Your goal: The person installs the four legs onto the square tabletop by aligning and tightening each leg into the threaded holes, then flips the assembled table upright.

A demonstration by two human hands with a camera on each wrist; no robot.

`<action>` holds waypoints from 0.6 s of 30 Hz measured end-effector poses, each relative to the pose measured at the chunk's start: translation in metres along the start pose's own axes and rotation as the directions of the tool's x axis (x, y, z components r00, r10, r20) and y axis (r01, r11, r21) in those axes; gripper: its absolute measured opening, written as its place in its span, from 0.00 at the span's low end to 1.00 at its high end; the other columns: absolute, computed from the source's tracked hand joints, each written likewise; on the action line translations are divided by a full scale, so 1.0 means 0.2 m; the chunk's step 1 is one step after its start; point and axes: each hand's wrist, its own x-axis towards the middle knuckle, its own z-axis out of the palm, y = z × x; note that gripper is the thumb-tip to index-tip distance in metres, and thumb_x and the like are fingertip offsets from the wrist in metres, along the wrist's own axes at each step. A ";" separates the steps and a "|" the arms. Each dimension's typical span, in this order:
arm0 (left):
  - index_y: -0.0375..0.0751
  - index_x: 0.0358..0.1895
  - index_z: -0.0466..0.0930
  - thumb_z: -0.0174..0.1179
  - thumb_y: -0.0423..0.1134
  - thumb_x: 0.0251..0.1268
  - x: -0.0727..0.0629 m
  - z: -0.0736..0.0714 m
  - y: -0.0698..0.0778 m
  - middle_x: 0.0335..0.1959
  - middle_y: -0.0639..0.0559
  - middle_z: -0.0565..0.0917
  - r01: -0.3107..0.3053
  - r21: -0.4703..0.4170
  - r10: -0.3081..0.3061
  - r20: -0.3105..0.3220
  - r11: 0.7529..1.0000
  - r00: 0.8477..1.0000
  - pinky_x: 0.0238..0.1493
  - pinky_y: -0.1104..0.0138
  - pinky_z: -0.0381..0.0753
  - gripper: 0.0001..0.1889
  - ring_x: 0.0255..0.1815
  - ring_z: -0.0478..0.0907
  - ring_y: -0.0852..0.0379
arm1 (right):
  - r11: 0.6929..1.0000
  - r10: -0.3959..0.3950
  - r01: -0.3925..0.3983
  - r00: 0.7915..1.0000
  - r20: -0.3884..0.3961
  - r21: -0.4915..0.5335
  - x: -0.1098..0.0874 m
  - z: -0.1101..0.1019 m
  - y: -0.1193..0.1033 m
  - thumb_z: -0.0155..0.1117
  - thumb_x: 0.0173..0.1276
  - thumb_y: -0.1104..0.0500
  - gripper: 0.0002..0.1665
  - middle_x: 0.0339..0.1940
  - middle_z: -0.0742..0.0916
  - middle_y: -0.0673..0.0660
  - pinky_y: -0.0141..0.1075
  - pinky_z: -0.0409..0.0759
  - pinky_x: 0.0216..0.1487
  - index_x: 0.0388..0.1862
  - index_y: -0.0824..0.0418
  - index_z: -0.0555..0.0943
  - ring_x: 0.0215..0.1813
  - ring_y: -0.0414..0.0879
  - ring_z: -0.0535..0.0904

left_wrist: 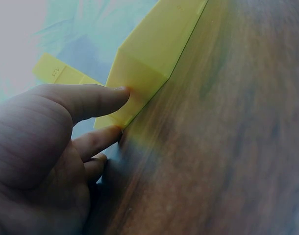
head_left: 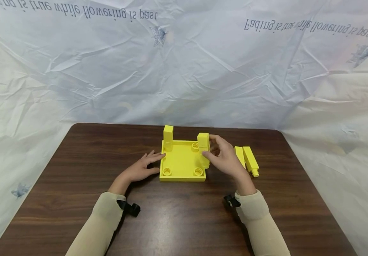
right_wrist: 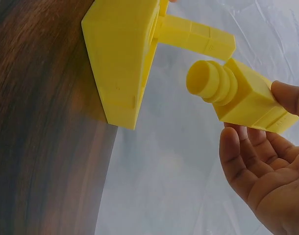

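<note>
A crinkled, cloth-like white sheet (head_left: 184,78), printed with vertically flipped lettering, is hanging behind a dark brown wood-grain table (head_left: 84,160). On the table a shallow, square tray (head_left: 182,158) of smooth yellow plastic is lying open side up. The left hand (head_left: 140,169) is resting at the tray's left edge, fingers spread, thumb touching the wall, apparently steadying it. The right hand (head_left: 228,159) is pinching a squared yellow plastic post (right_wrist: 250,100) between thumb and fingers, holding it by the tray's right edge, ridged round end downward. The step in hand seems to be fitting this post; the next move probably calls for lining that end up with the far-right corner and pushing or twisting it home. A matching yellow post (head_left: 168,135) is standing upright in the far-left corner, while two more yellow posts (head_left: 250,159) are lying loose to the right. Three hollow, ring-shaped yellow sockets (head_left: 167,172) are showing unfilled in the tray's other corners.
</note>
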 end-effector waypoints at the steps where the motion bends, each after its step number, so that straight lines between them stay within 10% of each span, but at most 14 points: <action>1: 0.52 0.85 0.60 0.61 0.41 0.81 0.00 0.00 0.00 0.86 0.41 0.54 0.000 0.000 0.000 0.000 1.000 1.000 0.80 0.33 0.36 0.35 0.87 0.32 0.37 | 1.000 -0.001 0.001 1.000 -0.002 -0.004 0.00 0.00 0.00 0.71 0.76 0.60 0.32 0.56 0.84 0.58 0.50 0.85 0.44 0.75 0.61 0.72 0.45 0.49 0.83; 18: 0.52 0.85 0.61 0.61 0.41 0.80 0.00 0.01 0.00 0.86 0.41 0.55 -0.003 0.000 0.003 -0.007 1.000 1.000 0.81 0.33 0.36 0.35 0.88 0.33 0.37 | 0.999 -0.038 0.038 0.999 -0.018 0.004 0.00 0.04 -0.01 0.71 0.76 0.62 0.32 0.55 0.83 0.58 0.50 0.86 0.47 0.75 0.62 0.72 0.47 0.50 0.84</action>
